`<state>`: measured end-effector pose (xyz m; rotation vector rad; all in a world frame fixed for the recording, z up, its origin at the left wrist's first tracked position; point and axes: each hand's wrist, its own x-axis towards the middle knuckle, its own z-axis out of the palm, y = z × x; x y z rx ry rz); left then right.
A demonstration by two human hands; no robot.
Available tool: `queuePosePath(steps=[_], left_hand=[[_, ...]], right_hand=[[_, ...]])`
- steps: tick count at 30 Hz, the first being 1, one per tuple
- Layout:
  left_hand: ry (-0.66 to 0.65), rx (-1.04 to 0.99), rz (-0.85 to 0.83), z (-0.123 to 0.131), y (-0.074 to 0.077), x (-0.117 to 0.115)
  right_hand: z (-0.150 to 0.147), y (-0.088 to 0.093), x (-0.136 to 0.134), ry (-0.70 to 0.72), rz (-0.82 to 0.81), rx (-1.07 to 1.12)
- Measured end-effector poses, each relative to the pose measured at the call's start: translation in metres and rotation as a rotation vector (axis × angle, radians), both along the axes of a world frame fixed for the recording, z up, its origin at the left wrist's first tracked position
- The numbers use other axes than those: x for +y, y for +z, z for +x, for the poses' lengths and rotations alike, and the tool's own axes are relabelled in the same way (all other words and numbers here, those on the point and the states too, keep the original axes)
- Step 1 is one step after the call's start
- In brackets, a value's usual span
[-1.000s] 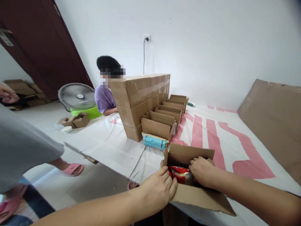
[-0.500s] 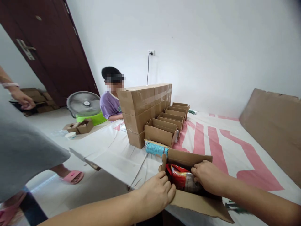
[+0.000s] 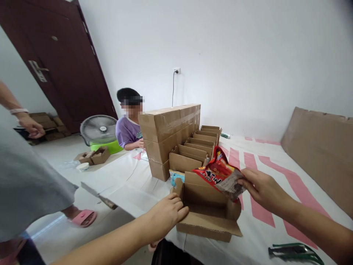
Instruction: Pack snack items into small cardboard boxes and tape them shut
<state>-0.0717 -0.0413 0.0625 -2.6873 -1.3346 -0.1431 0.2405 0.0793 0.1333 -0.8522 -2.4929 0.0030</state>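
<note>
A red snack bag (image 3: 220, 171) with a grey-brown lower part is pinched at its right edge by my right hand (image 3: 259, 186), tilted above a small cardboard box (image 3: 204, 232). The box stands with its flaps open near the table edge, and its visible inside holds nothing. At its left end my left hand (image 3: 168, 213) grips the cardboard wall with bent fingers. Just behind the box lies a light-blue packet (image 3: 176, 177), partly hidden. Several more open boxes (image 3: 186, 162) stand in a row beyond it.
Taped cartons (image 3: 162, 127) are stacked behind the row. A green cutter-like tool (image 3: 295, 253) lies at the lower right. A person in purple (image 3: 127, 132) sits behind the stack; another person's hand (image 3: 31, 125) hangs at left. A cardboard sheet (image 3: 317, 147) leans at right.
My right hand has lifted the red bag up out of the box. My left hand still holds the box's left end. The view has tilted slightly upward.
</note>
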Motion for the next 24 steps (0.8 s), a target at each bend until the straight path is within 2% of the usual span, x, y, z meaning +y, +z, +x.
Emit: queuePosePath(steps=[3, 5, 8, 9, 10, 11, 14, 18, 22, 24], left_hand=[[0.040, -0.110, -0.200, 0.001, 0.029, 0.005], [0.112, -0.325, -0.198, 0.005, 0.054, 0.016], [0.282, -0.756, 0.061, 0.011, 0.085, 0.054], [0.298, -0.906, 0.055, 0.011, 0.092, 0.070], [0.275, -1.075, -0.065, 0.012, 0.095, 0.088], [0.240, -1.246, -0.263, 0.011, 0.097, 0.104], [0.181, -1.317, -0.503, 0.009, 0.093, 0.147], [0.168, -1.422, -0.539, 0.003, 0.079, 0.185], [0.241, -1.509, -0.497, -0.011, 0.069, 0.220], [0.289, -1.520, -0.491, -0.019, 0.066, 0.238]], right_hand=[[-0.006, 0.010, 0.012, 0.005, 0.039, 0.045], [-0.014, 0.016, 0.021, 0.026, 0.071, 0.043], [-0.031, 0.024, 0.037, 0.055, 0.147, 0.007], [-0.038, 0.026, 0.043, 0.059, 0.173, -0.005], [-0.044, 0.029, 0.049, 0.059, 0.198, -0.013], [-0.050, 0.031, 0.055, 0.058, 0.220, -0.017], [-0.064, 0.039, 0.073, 0.031, 0.263, -0.002], [-0.071, 0.044, 0.103, -0.042, 0.252, 0.131], [-0.077, 0.032, 0.144, -0.209, -0.020, 0.458], [-0.082, 0.019, 0.165, -0.287, -0.152, 0.521]])
